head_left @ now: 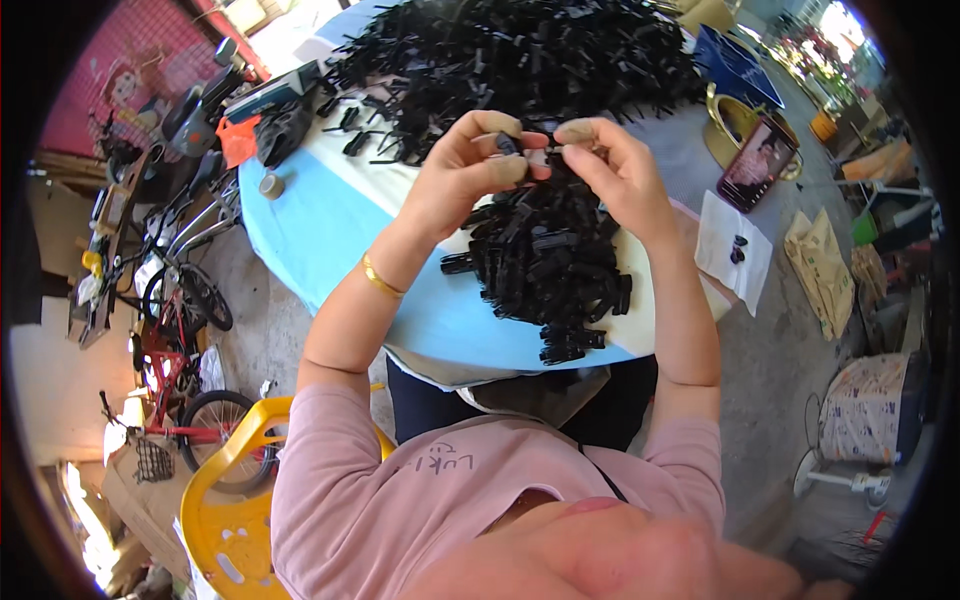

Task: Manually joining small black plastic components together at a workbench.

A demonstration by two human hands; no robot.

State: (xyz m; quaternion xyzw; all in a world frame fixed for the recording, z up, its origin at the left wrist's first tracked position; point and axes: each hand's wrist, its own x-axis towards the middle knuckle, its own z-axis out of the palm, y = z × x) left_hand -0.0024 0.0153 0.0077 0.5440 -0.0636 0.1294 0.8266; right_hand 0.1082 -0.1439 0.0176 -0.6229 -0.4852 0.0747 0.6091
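Observation:
My left hand [468, 170] pinches a small black plastic piece [507, 144] between thumb and fingers, above the table. Close beside it, my right hand [622, 172] has its thumb and fingertips pressed together at the left hand's fingertips. Whatever sits between the right fingertips is too small to make out. Dark coverings or stains show on some fingertips. Under both hands lies a pile of black plastic clip-like pieces [545, 255], reaching toward the near table edge. A much larger heap of similar black pieces [520, 60] spreads over the far side.
The table [330, 215] has a light blue and cream cover. At its right, a phone [758, 165] leans against a gold-coloured pot [733, 118], near white paper [733, 245] with small dark bits. A round tin [271, 186] stands at the left edge. A yellow chair [215, 500] is behind left.

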